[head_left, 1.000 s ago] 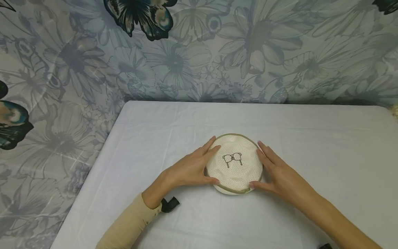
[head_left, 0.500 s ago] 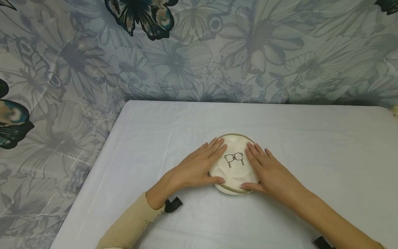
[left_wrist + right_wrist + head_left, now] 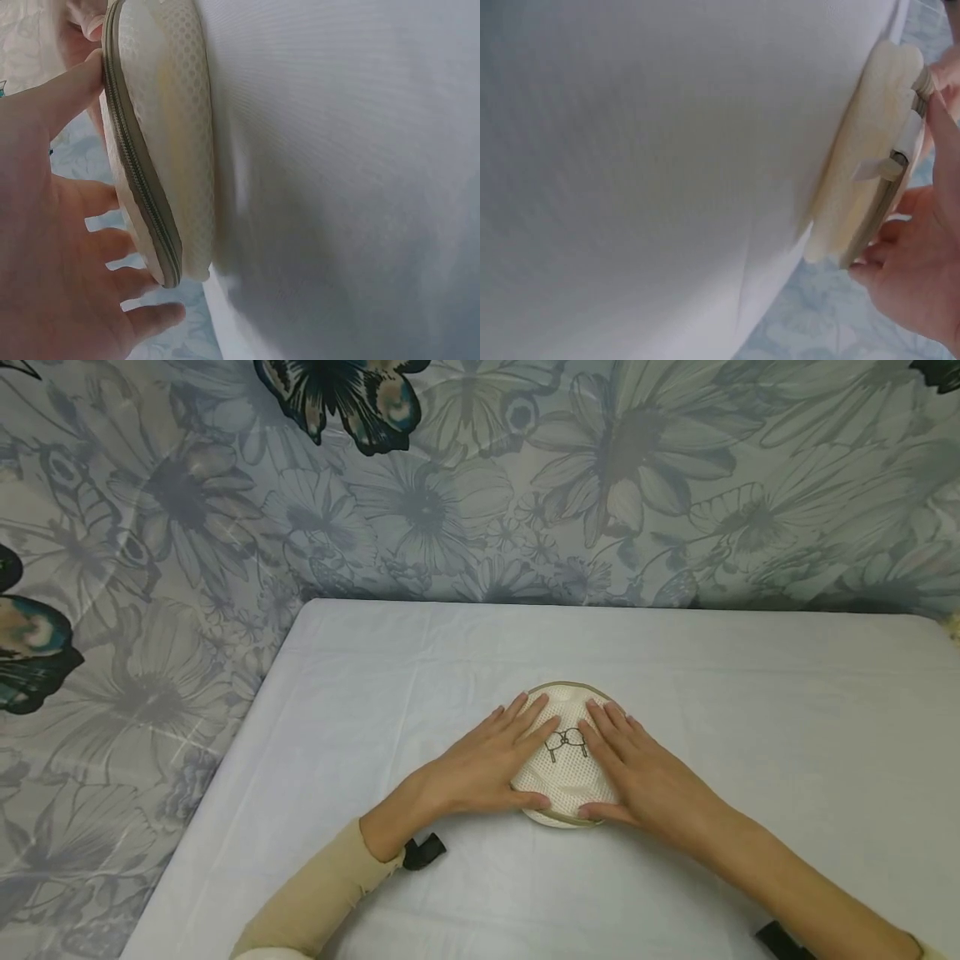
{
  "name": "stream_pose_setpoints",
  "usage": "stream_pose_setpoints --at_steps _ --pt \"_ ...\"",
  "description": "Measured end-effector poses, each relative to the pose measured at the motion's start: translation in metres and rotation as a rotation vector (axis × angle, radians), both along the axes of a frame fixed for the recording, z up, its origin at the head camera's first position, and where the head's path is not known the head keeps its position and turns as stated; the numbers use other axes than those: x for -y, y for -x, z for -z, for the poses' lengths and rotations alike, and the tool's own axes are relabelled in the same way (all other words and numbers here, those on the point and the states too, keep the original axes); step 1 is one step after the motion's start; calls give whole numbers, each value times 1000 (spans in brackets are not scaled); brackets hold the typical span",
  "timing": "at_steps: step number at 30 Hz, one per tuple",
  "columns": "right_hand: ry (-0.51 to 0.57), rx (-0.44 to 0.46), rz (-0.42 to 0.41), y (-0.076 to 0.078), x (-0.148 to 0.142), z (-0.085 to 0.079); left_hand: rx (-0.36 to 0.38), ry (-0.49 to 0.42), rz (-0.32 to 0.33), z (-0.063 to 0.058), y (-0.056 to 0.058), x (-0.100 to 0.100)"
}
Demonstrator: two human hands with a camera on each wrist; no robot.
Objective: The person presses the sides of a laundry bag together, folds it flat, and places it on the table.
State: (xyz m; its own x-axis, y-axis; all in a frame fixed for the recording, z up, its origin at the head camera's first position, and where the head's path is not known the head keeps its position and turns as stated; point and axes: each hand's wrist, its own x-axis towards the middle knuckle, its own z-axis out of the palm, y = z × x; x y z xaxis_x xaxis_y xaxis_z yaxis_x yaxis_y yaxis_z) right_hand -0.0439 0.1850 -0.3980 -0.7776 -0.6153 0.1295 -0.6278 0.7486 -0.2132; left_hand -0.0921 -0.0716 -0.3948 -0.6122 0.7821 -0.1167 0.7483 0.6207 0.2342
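A round cream mesh laundry bag lies on the table, with a dark line drawing like a bra or glasses on its top. A beige zipper runs round its side in the left wrist view. My left hand rests on the bag's left part with spread, straight fingers, its thumb at the near rim. From the other side my right hand lies flat on the right part, thumb also near the front rim. The fingers partly cover the drawing. A small white tab sticks out of the bag's side in the right wrist view.
A white cloth covers the table, whose far edge meets a wall hanging with flowers and butterflies. Black straps show at both wrists.
Both hands have slid inward from the bag's sides onto its top, their fingertips coming closer together over the drawing. The bag has stayed nearly in place.
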Motion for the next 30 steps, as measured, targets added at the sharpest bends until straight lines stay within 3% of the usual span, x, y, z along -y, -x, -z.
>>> stream_pose_setpoints --at_steps 20,30 --pt "-59 22 -35 2 -2 8 -6 33 44 5 -1 -5" --pt "-94 94 -17 5 1 8 29 69 35 7 1 -8"
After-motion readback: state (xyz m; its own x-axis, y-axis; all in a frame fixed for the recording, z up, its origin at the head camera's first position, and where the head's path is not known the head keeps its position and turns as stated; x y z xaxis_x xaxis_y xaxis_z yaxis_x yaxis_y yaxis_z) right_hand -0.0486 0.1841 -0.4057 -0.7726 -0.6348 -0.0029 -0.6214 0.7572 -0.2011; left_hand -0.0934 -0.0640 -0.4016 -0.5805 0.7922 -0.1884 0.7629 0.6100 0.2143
